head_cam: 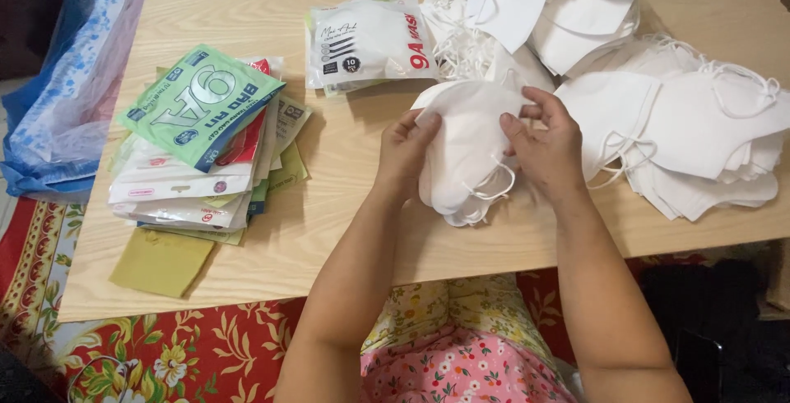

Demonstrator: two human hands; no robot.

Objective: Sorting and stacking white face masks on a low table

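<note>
A small stack of white folded face masks (pixel 465 152) with ear loops is held above the wooden table (pixel 346 189). My left hand (pixel 405 150) grips the stack's left edge, thumb on top. My right hand (pixel 547 144) holds the right edge, fingers curled over the top mask. Loose ear loops hang from the bottom of the stack. Just beyond my hands lies a filled white mask packet (pixel 370 41).
A large heap of loose white masks (pixel 683 123) covers the table's right and far side. A pile of flat empty packets (pixel 202 144), green one on top, lies at the left. Blue plastic sheeting (pixel 66 82) sits off the table's left edge, over a red floral mat (pixel 164 354).
</note>
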